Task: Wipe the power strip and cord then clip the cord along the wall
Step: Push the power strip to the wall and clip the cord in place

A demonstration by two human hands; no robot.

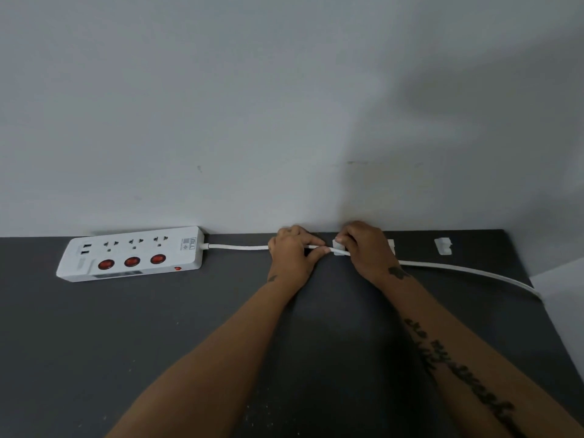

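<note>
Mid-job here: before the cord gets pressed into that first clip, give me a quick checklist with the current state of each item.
1. White round cord pinched by left hand just beside the clip: ok.
2. Small white plastic clip steadied by right hand: ok.
3. Cord runs straight from white three-switch power strip to the clip: ok.
4. Cord fully seated in the clip: cannot tell, the fingers cover it.
5. Next white clips waiting along the wall: ok, one clear, one partly hidden behind the right hand.
6. Cord past the clip lies on the dark grey tabletop, unclipped: not ok.
</note>
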